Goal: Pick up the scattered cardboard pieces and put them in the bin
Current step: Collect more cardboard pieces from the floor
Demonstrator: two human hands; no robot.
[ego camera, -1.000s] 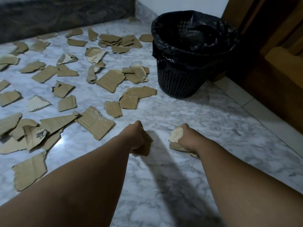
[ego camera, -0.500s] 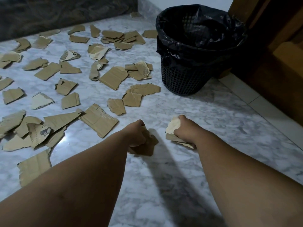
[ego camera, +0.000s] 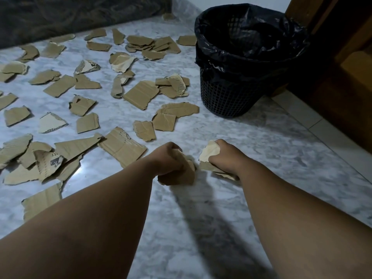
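Observation:
Several torn brown cardboard pieces [ego camera: 141, 93] lie scattered over the marble floor, mostly left and ahead of me. My left hand [ego camera: 165, 158] grips a brown cardboard piece [ego camera: 181, 176] that hangs below the fist. My right hand [ego camera: 227, 156] grips a few cardboard pieces [ego camera: 209, 153], one with a pale face turned up. Both hands hover low over the floor, close together. The black mesh bin [ego camera: 227, 97] with a black bag liner stands ahead and to the right of my hands, its mouth open upward.
A dark stone ledge [ego camera: 80, 15] runs along the far edge of the floor. Wooden furniture [ego camera: 342, 67] stands at the right behind the bin. A pale tile strip [ego camera: 322, 127] borders the marble floor [ego camera: 261, 141] on the right.
Both hands have risen a little and drifted forward, still holding their cardboard. The view has moved closer to the bin.

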